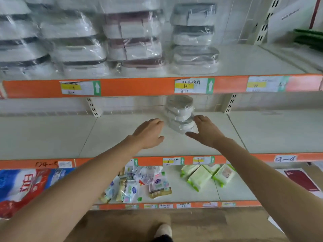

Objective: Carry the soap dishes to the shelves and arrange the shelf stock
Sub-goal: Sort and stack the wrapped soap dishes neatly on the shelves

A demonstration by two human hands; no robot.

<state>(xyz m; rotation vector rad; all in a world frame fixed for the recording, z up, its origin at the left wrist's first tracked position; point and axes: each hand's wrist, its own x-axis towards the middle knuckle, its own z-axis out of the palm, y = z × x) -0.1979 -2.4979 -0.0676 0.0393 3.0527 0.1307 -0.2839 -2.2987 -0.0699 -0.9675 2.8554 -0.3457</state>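
A plastic-wrapped stack of white soap dishes (180,114) with grey rims stands on the middle shelf (122,133), towards the back. My left hand (150,132) is just left of the stack with its fingers straight, a small gap away from the wrap. My right hand (204,131) is at the stack's right side, fingers extended and touching or almost touching the wrap. Neither hand holds anything. Several more wrapped stacks of soap dishes (194,39) fill the top shelf (253,62).
An orange price rail (139,87) fronts the top shelf and another runs along the middle shelf (152,161). The bottom shelf holds wet-wipe packs (201,177), small sachets (131,187) and a blue-and-red bag (22,186). A shoe (163,231) shows on the wooden floor.
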